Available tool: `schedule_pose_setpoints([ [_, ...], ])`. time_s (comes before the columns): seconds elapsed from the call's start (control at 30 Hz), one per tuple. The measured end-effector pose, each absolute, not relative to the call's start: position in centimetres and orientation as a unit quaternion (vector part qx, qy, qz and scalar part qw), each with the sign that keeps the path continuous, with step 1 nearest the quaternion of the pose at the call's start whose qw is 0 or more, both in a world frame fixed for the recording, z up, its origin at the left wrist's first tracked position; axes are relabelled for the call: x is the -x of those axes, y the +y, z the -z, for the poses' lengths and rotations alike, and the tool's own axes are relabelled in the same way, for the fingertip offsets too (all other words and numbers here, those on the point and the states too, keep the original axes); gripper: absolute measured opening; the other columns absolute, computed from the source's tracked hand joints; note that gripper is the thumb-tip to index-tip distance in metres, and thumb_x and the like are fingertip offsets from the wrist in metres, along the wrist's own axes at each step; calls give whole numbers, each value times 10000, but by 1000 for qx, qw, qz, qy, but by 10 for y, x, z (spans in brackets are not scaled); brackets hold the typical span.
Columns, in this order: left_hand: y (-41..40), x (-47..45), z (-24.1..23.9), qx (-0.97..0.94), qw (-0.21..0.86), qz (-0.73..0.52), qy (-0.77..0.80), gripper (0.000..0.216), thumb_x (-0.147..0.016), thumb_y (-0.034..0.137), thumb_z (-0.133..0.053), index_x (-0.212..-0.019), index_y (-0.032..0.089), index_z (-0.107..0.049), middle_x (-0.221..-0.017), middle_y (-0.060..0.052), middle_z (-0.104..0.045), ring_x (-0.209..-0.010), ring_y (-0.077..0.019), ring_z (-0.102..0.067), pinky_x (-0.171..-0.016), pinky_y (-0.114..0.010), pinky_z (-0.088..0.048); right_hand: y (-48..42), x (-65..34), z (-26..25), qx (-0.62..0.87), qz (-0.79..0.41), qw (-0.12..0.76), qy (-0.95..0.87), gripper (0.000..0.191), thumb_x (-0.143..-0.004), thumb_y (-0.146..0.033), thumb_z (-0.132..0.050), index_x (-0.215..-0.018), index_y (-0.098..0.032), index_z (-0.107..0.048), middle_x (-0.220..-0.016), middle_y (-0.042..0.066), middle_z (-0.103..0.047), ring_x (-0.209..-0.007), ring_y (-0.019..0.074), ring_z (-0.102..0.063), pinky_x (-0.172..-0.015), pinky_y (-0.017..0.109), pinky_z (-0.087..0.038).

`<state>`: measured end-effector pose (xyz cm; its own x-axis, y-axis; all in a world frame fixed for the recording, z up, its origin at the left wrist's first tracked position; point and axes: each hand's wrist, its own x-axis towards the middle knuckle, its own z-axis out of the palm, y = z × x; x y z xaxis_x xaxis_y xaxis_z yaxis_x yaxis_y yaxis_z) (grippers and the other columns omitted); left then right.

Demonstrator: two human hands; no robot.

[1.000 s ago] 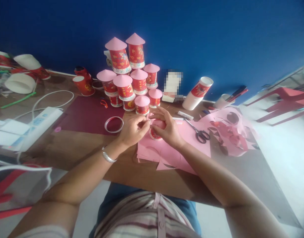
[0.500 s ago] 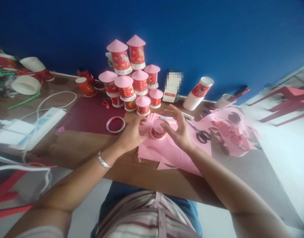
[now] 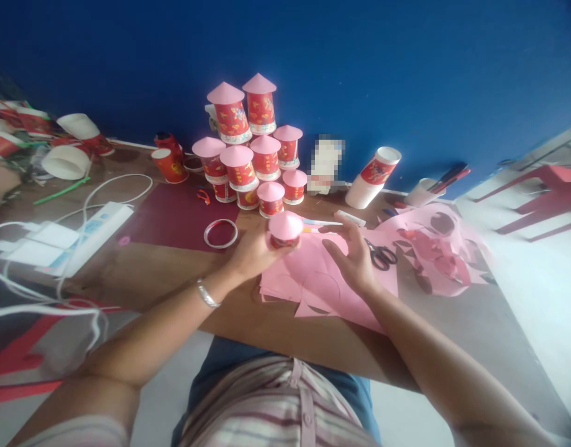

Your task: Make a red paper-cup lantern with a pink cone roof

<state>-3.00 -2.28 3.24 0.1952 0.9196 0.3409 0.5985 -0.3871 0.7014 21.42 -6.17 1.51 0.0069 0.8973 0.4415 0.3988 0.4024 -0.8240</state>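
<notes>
My left hand point(image 3: 253, 251) is closed round a small red paper cup with a pink cone lid point(image 3: 284, 228), held just above the table. To its right my right hand point(image 3: 355, 254) hovers open, fingers apart, over a stack of pink paper sheets point(image 3: 313, 282), holding nothing. Behind the cup stands a pile of similar red cups with pink cone lids point(image 3: 250, 152), stacked in tiers against the blue wall. Black-handled scissors point(image 3: 381, 254) lie on the pink paper just right of my right hand.
A roll of tape point(image 3: 220, 233) lies on a dark red mat point(image 3: 173, 214). A white power strip point(image 3: 87, 233) with cables sits at left. A tipped stack of red-and-white cups point(image 3: 371, 177), a pen cup point(image 3: 422, 189) and pink scraps point(image 3: 434, 248) are at right.
My left hand has taken the lidded cup and lifted it off the pink paper toward the pile. My right hand let go of it and opened.
</notes>
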Motion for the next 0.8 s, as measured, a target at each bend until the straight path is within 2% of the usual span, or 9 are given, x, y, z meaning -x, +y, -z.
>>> schedule_pose_setpoints([
  [0.03, -21, 44, -39, -740, 227, -386, 502, 424, -823, 535, -848, -1121, 250, -749, -1079, -59, -789, -957, -262, -765, -857, -388, -640, -62, -213, -14, 488, -250, 511, -662, 522, -1017, -389, -704, -1503, -287, -544, -1183, 81, -808, -1193, 278, -755, -1122, 587, -570],
  [0.1, -13, 77, -51, -698, 175, -410, 560, 495, -797, 558, -859, -1113, 201, -726, -1053, -90, -774, -933, -268, -752, -852, -396, -629, -62, -212, -11, 480, -267, 505, -666, 484, -1017, -385, -705, -1469, -284, -562, -1175, 78, -812, -1175, 269, -764, -1122, 574, -577],
  [0.2, 6, 123, -56, -647, 86, -394, 647, 593, -712, 504, -897, -1157, 156, -714, -1164, -139, -769, -1159, -356, -732, -1039, -462, -592, -62, -209, -6, 475, -282, 490, -675, 457, -1014, -388, -709, -1438, -272, -582, -1158, 83, -818, -1152, 272, -774, -1106, 574, -591],
  [0.27, 20, 145, -52, -625, 97, -374, 679, 602, -722, 471, -882, -1208, 157, -715, -1214, -143, -771, -1197, -363, -727, -1085, -474, -574, -62, -207, -3, 474, -293, 478, -679, 437, -1015, -397, -705, -1418, -261, -603, -1147, 88, -822, -1144, 273, -782, -1098, 568, -603],
  [0.37, 35, 159, -41, -599, 125, -351, 708, 615, -728, 502, -878, -1232, 183, -727, -1215, -128, -783, -1163, -353, -742, -1071, -472, -580, -62, -206, 0, 470, -318, 461, -682, 401, -1016, -426, -700, -1370, -245, -644, -1116, 88, -831, -1112, 269, -800, -1077, 542, -628],
  [0.53, 44, 158, -29, -594, 160, -306, 726, 566, -735, 525, -869, -1151, 164, -738, -1154, -145, -791, -1089, -366, -758, -994, -467, -601, -62, -206, 3, 485, -334, 440, -679, 393, -1001, -453, -699, -1320, -224, -676, -1088, 94, -838, -1073, 271, -816, -1043, 521, -651],
  [0.8, 50, 156, -22, -613, 145, -319, 708, 563, -759, 527, -861, -1177, 177, -720, -1195, -142, -779, -1110, -351, -750, -1029, -455, -592, -61, -207, 5, 489, -357, 412, -681, 379, -976, -404, -698, -1303, -213, -698, -1071, 102, -848, -1038, 266, -825, -1006, 491, -669],
])
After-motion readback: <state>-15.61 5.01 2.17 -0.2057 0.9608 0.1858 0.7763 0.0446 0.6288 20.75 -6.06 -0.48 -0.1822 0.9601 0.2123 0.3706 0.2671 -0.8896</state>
